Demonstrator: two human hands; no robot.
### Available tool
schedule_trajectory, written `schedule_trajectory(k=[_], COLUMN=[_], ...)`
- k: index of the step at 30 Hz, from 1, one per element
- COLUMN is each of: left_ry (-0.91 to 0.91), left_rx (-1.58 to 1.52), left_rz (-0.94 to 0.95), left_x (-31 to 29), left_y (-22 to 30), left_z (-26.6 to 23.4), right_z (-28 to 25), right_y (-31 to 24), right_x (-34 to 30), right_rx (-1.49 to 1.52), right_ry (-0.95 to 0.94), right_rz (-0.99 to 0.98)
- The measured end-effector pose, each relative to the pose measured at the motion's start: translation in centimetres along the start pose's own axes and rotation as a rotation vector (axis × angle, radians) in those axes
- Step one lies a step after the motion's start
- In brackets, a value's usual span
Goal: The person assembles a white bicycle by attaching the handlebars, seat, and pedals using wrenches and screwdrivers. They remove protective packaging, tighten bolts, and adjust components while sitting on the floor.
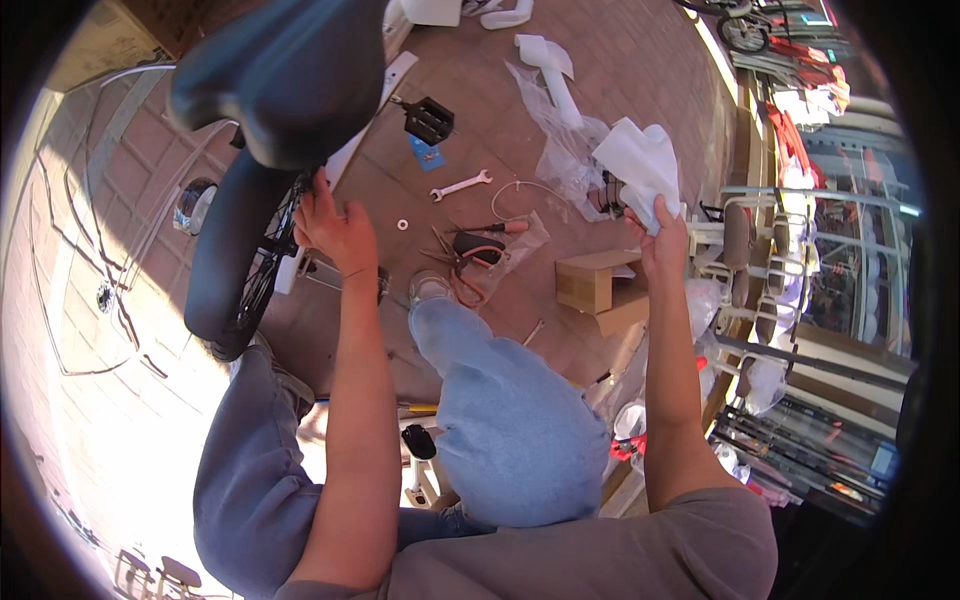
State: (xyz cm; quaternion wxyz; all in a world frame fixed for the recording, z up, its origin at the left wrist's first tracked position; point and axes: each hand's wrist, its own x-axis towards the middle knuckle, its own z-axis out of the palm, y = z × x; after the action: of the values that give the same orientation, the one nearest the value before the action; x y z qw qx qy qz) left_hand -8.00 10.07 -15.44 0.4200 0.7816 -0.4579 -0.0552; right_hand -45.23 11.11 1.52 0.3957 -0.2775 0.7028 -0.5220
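White wrapping sheet [642, 165], just beyond the cardboard box [583, 287]: pinched in my right hand [660, 242]. Bicycle wheel [222, 268], well left of box: my left hand [338, 230] beside it, grip I cannot tell. Advised: keep sheet clear of box.

This seems an outdoor bicycle workshop: a spoked wheel [263, 262] shows under a black saddle [290, 85], a wrench [461, 186] and a loose pedal [430, 120] lie on brick paving [470, 75] (sunlit at the left), and what looks like a shop's glazed frontage [850, 255] runs along the right.
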Motion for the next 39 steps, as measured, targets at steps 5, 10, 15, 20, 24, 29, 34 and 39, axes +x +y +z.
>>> schedule_trajectory(k=[5, 10, 15, 20, 24, 29, 34, 39], left_ry=[-0.051, -0.263, -0.535, -0.73, -0.755, -0.726, -0.797, -1.065], left_rx=[0.113, 0.005, -0.016, -0.245, -0.343, -0.384, -0.396, -0.281], left_rz=[0.135, 0.188, 0.403, -0.031, -0.049, 0.064, 0.266, 0.644], left_x=[-0.3, 1.3, 4.2, 5.0, 3.1, 2.3, -3.0, -10.3], left_y=[-1.0, -2.2, -4.0, 2.3, 9.3, 13.6, 21.8, 30.1], left_z=[0.3, -1.8, -5.2, -11.8, -16.3, -20.6, -21.5, -22.5], right_z=[-18.1, -26.4, -28.0, -22.6, -19.8, -15.8, -20.4, -25.6], right_y=[-1.9, 2.7, 11.2, 16.7, 20.7, 20.9, 20.0, 20.9], right_x=[-5.0, -11.5, -11.1, -5.7, -2.1, -6.6, -14.1, -21.3], right_rx=[-0.042, 0.086, -0.142, -0.267, -0.704, -1.293, -1.492, -1.567], right_ry=[0.589, 0.763, 0.532, -0.146, -0.142, -0.073, -0.354, -0.706], right_rz=[-0.132, -0.059, 0.099, 0.316, 0.395, -0.216, -0.449, -0.532])
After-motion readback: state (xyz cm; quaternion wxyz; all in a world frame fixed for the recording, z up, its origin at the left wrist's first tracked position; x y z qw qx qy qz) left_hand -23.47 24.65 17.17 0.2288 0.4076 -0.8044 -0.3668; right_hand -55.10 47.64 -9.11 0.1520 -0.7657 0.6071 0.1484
